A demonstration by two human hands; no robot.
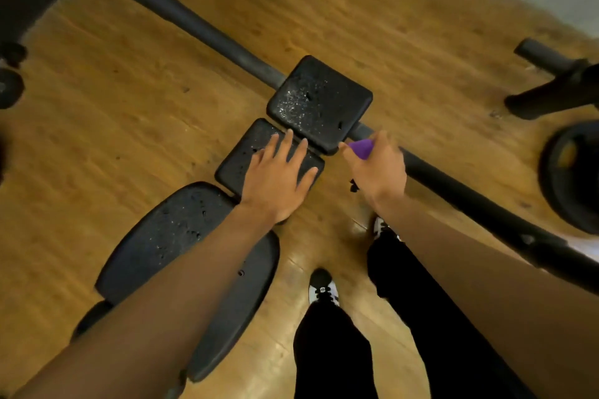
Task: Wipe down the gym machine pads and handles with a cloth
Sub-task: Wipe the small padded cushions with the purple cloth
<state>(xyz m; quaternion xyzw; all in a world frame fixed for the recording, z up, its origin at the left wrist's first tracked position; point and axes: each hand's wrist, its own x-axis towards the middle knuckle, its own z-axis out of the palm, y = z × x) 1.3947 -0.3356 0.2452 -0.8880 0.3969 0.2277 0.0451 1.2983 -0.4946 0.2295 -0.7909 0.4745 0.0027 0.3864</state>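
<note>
While the left hand (278, 181) lies flat on the middle pad (240, 159), fingers straight and spread, the right hand (379, 168) grips a bunched purple cloth (361, 147) just beside the nearest corner of the far pad (321, 100). That pad, flecked with pale specks, lies up and to the left of the cloth. It continues a line running from the near pad (168, 236) toward upper right. The right hand is nearer and likely wipes next.

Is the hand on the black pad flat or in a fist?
Flat. The left hand lies on the middle pad with its fingers straight and spread apart.
</note>
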